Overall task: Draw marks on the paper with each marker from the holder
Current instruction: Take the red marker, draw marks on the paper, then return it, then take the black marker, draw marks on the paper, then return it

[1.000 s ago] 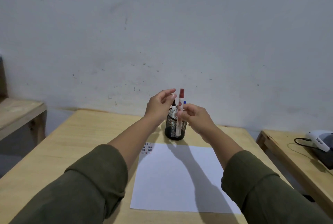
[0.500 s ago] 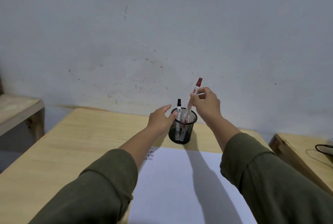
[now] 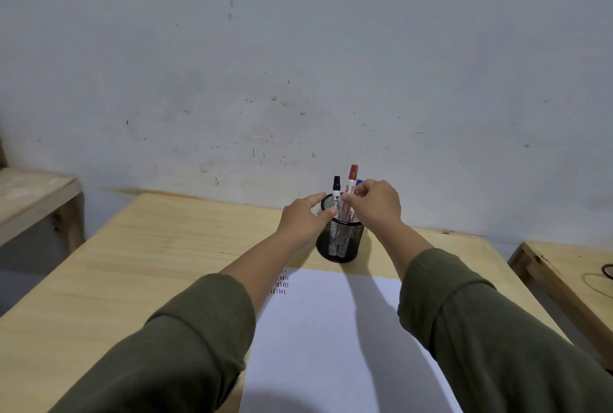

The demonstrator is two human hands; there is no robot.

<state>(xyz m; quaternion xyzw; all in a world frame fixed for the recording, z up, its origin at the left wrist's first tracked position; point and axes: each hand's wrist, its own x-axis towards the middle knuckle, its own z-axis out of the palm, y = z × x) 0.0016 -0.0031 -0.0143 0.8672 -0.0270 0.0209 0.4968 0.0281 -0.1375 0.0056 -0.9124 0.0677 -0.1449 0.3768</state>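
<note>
A black mesh holder [image 3: 339, 240] stands on the wooden table [image 3: 159, 246] just beyond a white paper [image 3: 331, 339]. In it stand a black-capped marker [image 3: 336, 192], a red-capped marker [image 3: 351, 187] and a blue one [image 3: 359, 182] mostly hidden behind my right hand. My right hand [image 3: 374, 205] pinches the red marker's barrel above the rim, its lower end inside the holder. My left hand [image 3: 303, 221] grips the holder's left rim. Short red, blue and black marks [image 3: 281, 285] sit at the paper's top-left corner.
A plastered wall rises right behind the table. A wooden bench [image 3: 33, 200] stands to the left. Another wooden table [image 3: 570, 273] with a dark cable on it stands to the right.
My right hand has lowered the red marker from a raised tilt down into the holder. My left hand has closed onto the holder's rim.
</note>
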